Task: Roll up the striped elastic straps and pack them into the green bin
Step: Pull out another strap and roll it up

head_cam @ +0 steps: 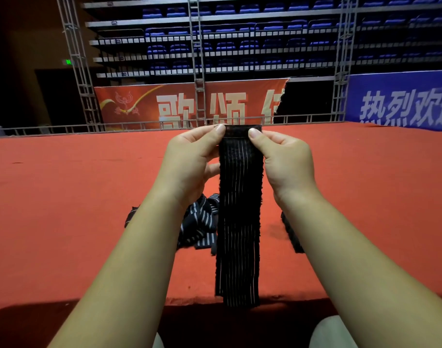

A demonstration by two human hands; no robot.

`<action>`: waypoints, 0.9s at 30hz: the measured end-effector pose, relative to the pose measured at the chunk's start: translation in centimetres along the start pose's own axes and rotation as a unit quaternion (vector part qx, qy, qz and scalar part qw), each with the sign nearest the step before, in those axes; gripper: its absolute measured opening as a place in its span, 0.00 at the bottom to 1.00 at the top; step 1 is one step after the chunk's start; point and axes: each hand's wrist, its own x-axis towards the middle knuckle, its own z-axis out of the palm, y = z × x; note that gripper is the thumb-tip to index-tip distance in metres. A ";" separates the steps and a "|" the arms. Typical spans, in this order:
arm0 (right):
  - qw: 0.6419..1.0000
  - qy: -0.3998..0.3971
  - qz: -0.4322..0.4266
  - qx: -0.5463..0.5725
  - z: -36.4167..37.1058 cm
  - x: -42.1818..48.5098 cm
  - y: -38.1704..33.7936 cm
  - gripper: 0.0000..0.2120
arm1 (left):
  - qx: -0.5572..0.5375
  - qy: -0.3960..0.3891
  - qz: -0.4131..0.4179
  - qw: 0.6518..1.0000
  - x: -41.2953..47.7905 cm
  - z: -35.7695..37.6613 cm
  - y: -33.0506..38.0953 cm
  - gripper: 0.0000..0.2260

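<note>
Here, striped strap (pixel 238 222) hanging, top seemingly pinched between left fingers (pixel 218 130), right fingers (pixel 256 134)

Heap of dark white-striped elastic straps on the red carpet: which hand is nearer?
Left. The left hand pinches the top of the hanging black striped strap, above the heap; the right hand pinches it too, across the strap.
</note>
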 end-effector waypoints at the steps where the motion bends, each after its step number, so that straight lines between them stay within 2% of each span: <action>1: 1.000 -0.005 0.001 0.002 0.0 0.0 0.0 0.04 | 0.003 0.005 0.003 1.000 0.1 -0.1 -0.1 0.10; 6: 0.999 -0.027 0.017 0.011 -0.2 0.2 0.4 0.03 | 0.011 0.036 0.005 0.999 0.2 -0.1 -0.5 0.08; 11: 0.999 -0.024 0.004 0.024 -0.5 0.5 1.3 0.11 | -0.004 0.058 0.010 0.998 0.1 0.1 -1.2 0.06; 16: 0.995 -0.091 0.010 0.031 -0.8 0.7 1.9 0.08 | -0.014 0.063 0.013 0.998 0.0 0.0 -1.6 0.06; 21: 0.993 -0.113 0.000 0.032 -0.9 0.6 2.1 0.07 | 0.007 0.050 0.012 0.999 -0.2 -0.3 -1.7 0.09; 27: 0.991 -0.131 0.017 0.018 -0.9 0.1 3.1 0.10 | 0.042 0.049 -0.013 0.998 -0.6 -1.4 -3.1 0.15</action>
